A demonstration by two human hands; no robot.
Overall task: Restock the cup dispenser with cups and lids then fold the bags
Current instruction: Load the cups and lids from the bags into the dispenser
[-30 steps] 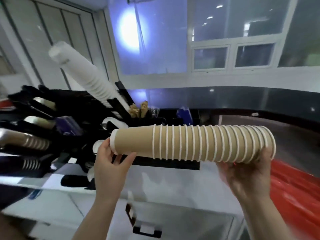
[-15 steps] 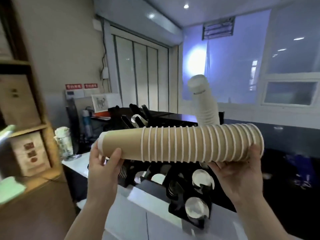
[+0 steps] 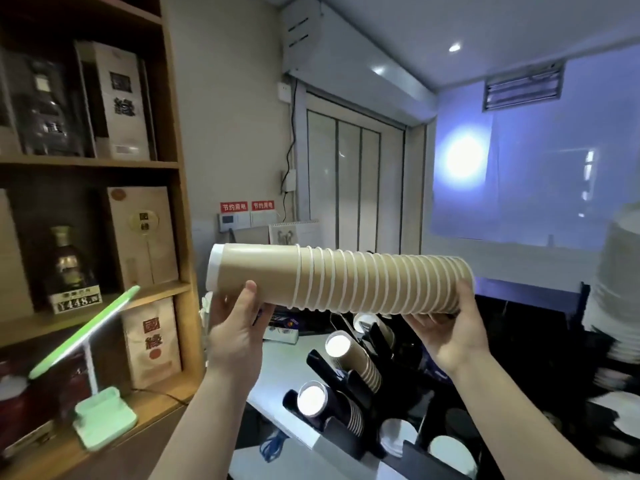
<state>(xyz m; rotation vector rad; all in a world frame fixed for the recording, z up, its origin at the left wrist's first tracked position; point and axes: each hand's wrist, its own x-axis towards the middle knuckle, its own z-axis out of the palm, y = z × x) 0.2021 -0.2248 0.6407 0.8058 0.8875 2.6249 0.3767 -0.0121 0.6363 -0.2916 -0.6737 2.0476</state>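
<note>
Best done by keeping the stack of cups (image 3: pixel 341 277) level, then tipping its closed end down toward an open slot of the black cup dispenser (image 3: pixel 349 403) on the tabletop (image 3: pixel 277 407), feeding slowly so no cup slipped loose. Held crosswise at chest height, well above the dispenser. Gripped near the narrow end by the left hand (image 3: pixel 235 336), fingers curled round it; cradled under the wide rim end by the right hand (image 3: pixel 446 332), fingers wrapped beneath.
</note>
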